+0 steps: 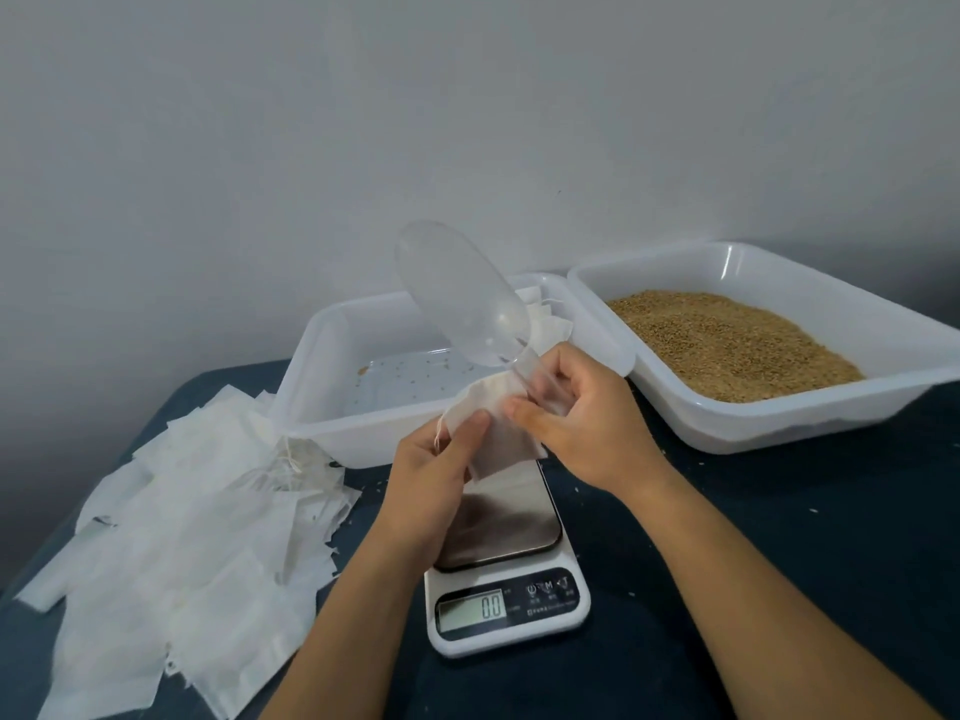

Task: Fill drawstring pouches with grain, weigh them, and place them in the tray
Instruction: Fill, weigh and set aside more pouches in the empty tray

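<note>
- both forearms are bare up to the frame edge, no sleeve showing
- left hand (441, 454) and right hand (576, 413): short plain nails, fingers and wrists bare too

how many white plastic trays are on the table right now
2. One tray sits behind the scale, holding a few pouches; the other tray sits at the right, holding grain. None looks hidden.
</note>
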`<control>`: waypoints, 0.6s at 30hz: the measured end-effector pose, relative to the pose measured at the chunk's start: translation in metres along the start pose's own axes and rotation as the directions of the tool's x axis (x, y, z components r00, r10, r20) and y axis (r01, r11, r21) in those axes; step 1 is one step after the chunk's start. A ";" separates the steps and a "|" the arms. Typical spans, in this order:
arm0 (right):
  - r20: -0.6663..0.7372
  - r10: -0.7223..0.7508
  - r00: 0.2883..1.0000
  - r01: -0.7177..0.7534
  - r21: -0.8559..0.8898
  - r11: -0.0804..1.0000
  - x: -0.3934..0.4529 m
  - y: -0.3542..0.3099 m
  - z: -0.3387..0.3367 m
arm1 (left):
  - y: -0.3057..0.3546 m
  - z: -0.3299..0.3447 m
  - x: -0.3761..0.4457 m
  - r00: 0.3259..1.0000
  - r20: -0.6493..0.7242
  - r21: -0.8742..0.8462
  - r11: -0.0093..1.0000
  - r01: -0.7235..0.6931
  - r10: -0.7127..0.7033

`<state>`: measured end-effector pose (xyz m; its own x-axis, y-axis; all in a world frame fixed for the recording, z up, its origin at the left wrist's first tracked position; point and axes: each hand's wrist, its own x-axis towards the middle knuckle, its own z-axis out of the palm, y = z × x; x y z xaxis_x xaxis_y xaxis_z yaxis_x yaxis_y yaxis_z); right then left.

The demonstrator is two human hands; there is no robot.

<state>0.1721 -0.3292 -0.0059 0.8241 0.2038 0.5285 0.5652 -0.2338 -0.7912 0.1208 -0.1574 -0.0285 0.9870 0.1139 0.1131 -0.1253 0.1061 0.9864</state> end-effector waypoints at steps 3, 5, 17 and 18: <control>-0.047 0.001 0.999 0.002 0.063 0.998 0.003 0.000 0.003 | 0.003 0.000 -0.001 0.995 0.097 -0.092 0.995 0.027 -0.018; -0.050 0.044 0.998 -0.037 0.129 0.991 0.003 0.003 0.002 | 0.004 -0.003 -0.002 0.979 0.196 -0.181 0.979 0.097 -0.061; -0.063 0.106 0.992 -0.091 0.214 0.973 0.000 0.000 -0.002 | 0.007 -0.005 -0.004 0.994 0.111 -0.087 0.996 0.036 -0.026; -0.054 0.105 0.993 -0.090 0.224 0.970 0.000 -0.001 -0.001 | 0.008 -0.006 -0.005 0.991 0.133 -0.105 0.994 0.034 -0.020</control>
<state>0.1715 -0.3305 -0.0052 0.8795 0.1269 0.4586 0.4657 -0.0321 -0.8843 0.1143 -0.1512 -0.0217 0.9939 -0.0211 0.1084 -0.1015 0.2130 0.9718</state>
